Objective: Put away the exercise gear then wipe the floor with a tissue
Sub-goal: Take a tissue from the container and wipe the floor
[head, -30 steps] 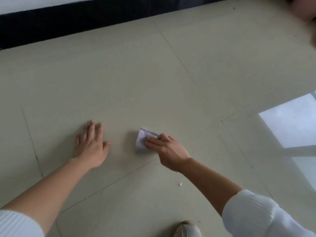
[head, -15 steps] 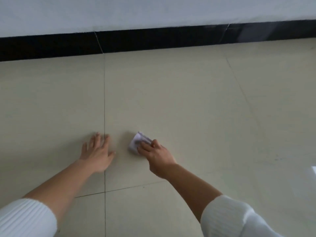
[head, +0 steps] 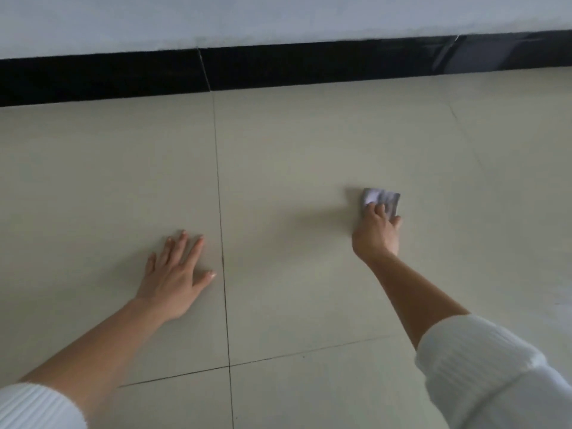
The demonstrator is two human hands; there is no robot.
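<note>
A folded white tissue (head: 381, 199) lies flat on the beige tiled floor (head: 294, 156), right of centre. My right hand (head: 376, 232) presses down on its near edge with the fingertips, arm stretched out from a white sleeve. My left hand (head: 176, 275) rests palm down on the floor to the left, fingers spread, holding nothing, just left of a tile joint. No exercise gear is in view.
A black skirting board (head: 278, 65) runs along the far edge of the floor under a white wall (head: 278, 17). Dark tile joints cross near my left hand. A faint bright reflection shows on the floor at the far right.
My right hand has slid the tissue away from my left hand, to the right and further out. The left hand stays planted on the floor.
</note>
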